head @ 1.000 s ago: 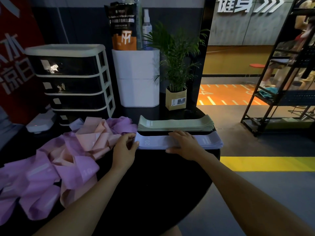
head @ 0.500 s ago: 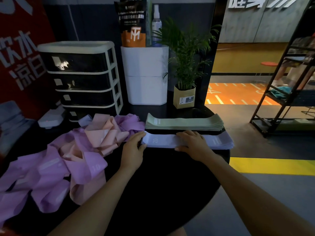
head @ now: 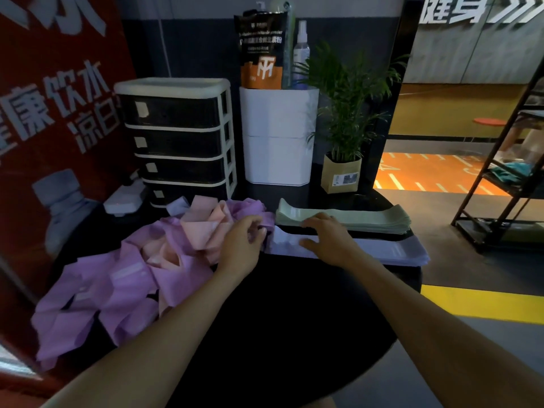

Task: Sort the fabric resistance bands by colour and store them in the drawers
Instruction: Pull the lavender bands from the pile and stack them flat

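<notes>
I see my right hand (head: pixel 328 240) lying flat, fingers straight, on the stack of pale lavender fabric bands (head: pixel 388 250) near the round black counter's (head: pixel 294 334) right edge. Just behind it, apart by a dark strip of counter, sits the stack of sage green fabric bands (head: pixel 353 220). My left hand (head: pixel 243 245) is at the lavender stack's left end, fingers curled toward the loose heap of purple and pink fabric bands (head: pixel 141 269) that spreads to the counter's left edge; I cannot tell whether it grips anything. At the counter's far left edge stands the cream-framed unit of dark plastic drawers (head: pixel 176 139), all closed.
</notes>
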